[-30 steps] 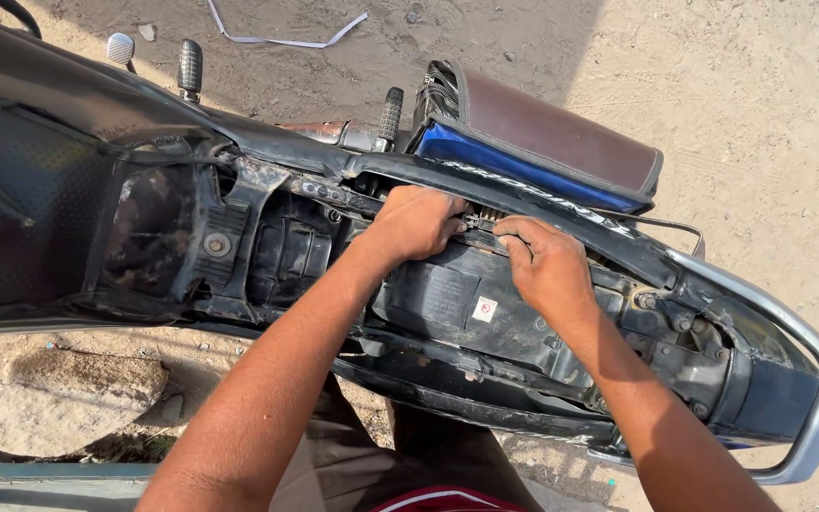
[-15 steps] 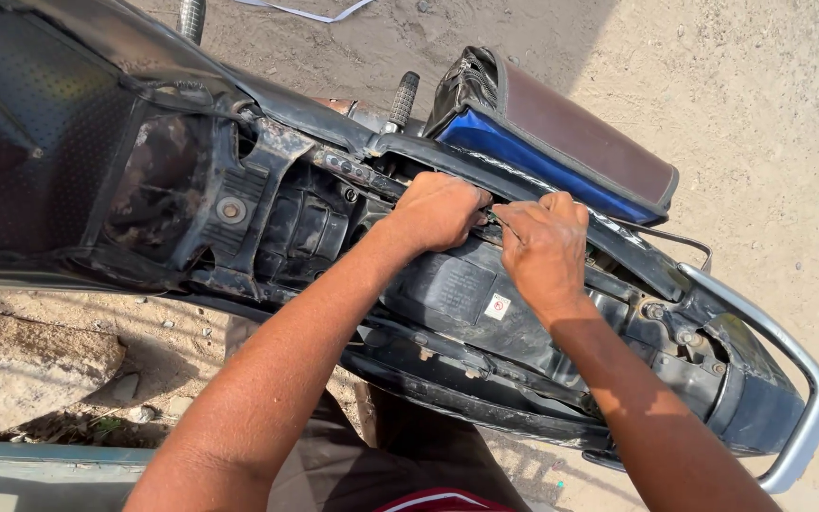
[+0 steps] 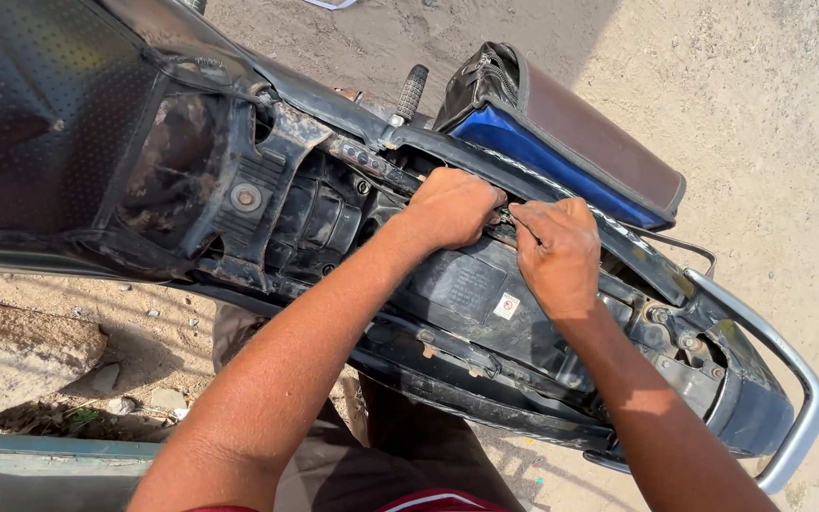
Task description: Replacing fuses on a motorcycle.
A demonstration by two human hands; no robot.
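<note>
A motorcycle with its seat removed lies across the view, its dusty black under-seat frame exposed. My left hand and my right hand meet at the far frame rail, fingers curled and pinching a small part between them; the part itself is hidden by the fingers. Just below the hands sits a black plastic box with a small white sticker. A blue and brown side bag hangs on the far side of the frame, right behind the hands.
The textured black fuel tank fills the upper left. A silver grab rail curves round the tail at the right. A footpeg sticks out at the top. Sandy ground, a stone slab and a teal ledge lie around.
The view has shifted closer and toward the tail. Both hands stay at the same spot on the far rail, with the right hand's fingers drawn nearer to the left hand.
</note>
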